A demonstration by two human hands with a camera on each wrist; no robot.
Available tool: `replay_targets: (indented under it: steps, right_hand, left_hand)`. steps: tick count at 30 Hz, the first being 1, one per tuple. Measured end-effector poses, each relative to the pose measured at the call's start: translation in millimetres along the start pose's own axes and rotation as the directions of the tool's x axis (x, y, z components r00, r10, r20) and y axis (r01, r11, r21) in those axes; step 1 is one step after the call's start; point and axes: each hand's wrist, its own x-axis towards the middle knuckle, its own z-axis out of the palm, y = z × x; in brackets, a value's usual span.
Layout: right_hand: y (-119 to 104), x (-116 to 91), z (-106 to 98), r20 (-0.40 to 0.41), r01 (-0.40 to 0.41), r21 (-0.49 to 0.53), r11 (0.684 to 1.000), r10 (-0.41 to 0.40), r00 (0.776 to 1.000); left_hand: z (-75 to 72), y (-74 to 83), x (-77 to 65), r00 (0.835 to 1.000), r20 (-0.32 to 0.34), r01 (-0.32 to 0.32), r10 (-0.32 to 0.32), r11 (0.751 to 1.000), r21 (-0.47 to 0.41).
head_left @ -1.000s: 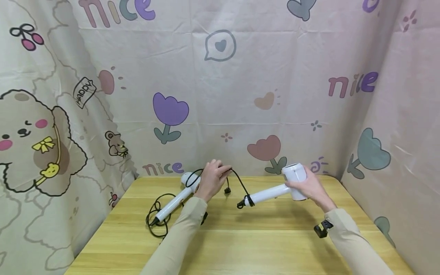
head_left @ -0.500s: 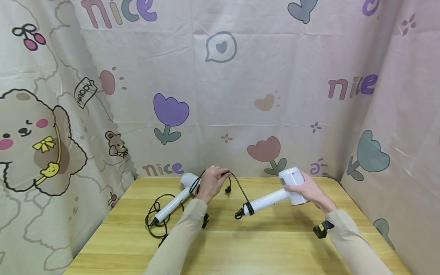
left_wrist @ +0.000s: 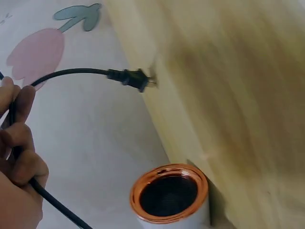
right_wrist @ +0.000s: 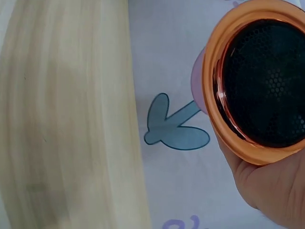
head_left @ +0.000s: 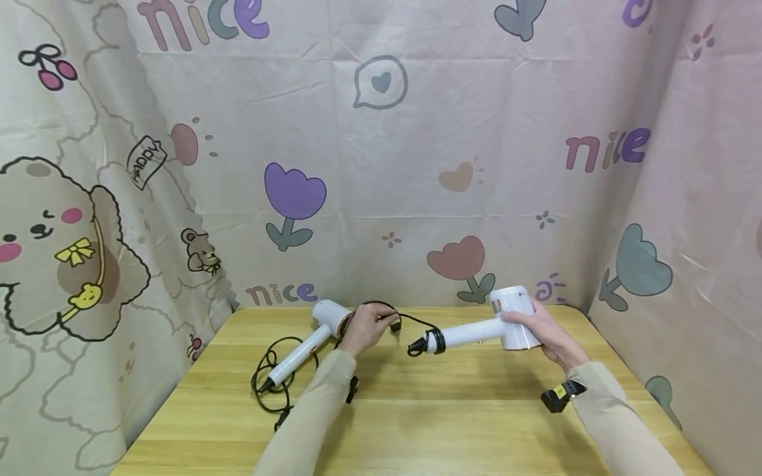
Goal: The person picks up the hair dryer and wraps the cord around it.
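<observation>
My right hand (head_left: 550,336) grips the head of a white hair dryer (head_left: 470,332), held up over the table with its handle pointing left. In the right wrist view its copper rim (right_wrist: 208,90) and dark grille face the camera. Black cord (head_left: 439,340) is coiled around the lower end of the handle. From there the cord runs to my left hand (head_left: 364,328), whose fingers pinch it. In the left wrist view a two-pin plug (left_wrist: 131,78) hangs off the free end of the cord, close to the table edge.
A second white hair dryer (head_left: 302,354) lies on the wooden table (head_left: 428,430), left of my left hand, partly behind it. Its black cord (head_left: 257,380) is spread in loops around the handle. A patterned curtain (head_left: 381,178) closes off the back and both sides.
My left hand has come down slightly, and the cord between the hands now lies flatter. The handle of the held dryer has swung up nearer level, with cord wound at its end throughout.
</observation>
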Motion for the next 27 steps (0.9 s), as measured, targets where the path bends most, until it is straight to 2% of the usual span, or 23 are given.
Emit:
replay_targets:
  steps: [3,7,13,16,22,24,27]
  right_hand:
    - [2.0,0.2,0.4,-0.028,-0.024,0.063,0.998,0.026,0.999]
    - [2.3,1.4,0.9,-0.084,-0.069,0.145,0.987,0.081,0.993]
    - [-2.2,3.3,0.6,-0.159,-0.145,0.266,0.953,0.192,0.968]
    - [-4.3,3.2,0.7,-0.187,-0.162,0.3,0.94,0.224,0.956]
    - [-7.4,3.2,3.6,-0.321,-0.184,0.266,0.946,0.267,0.909]
    - [-7.9,4.0,5.5,-0.384,-0.169,0.218,0.961,0.243,0.891]
    - [-8.8,5.1,8.6,-0.468,-0.136,0.111,0.984,0.173,0.866]
  left_hand:
    - [7.2,-3.0,-2.2,0.998,0.058,-0.026,0.025,1.0,0.017]
    - [19.5,-0.4,-5.2,0.993,0.096,-0.07,0.065,0.996,0.05]
    - [34.2,18.7,-11.7,0.977,0.186,-0.105,0.103,0.994,0.006]
    - [38.3,30.9,-12.6,0.968,0.215,-0.141,0.132,0.99,0.024]
    - [43.3,47.4,-15.2,0.95,0.191,-0.276,0.248,0.952,0.135]
    - [45.1,51.3,-16.7,0.943,0.179,-0.308,0.28,0.939,0.153]
    - [47.8,55.9,-18.4,0.942,0.155,-0.322,0.299,0.934,0.152]
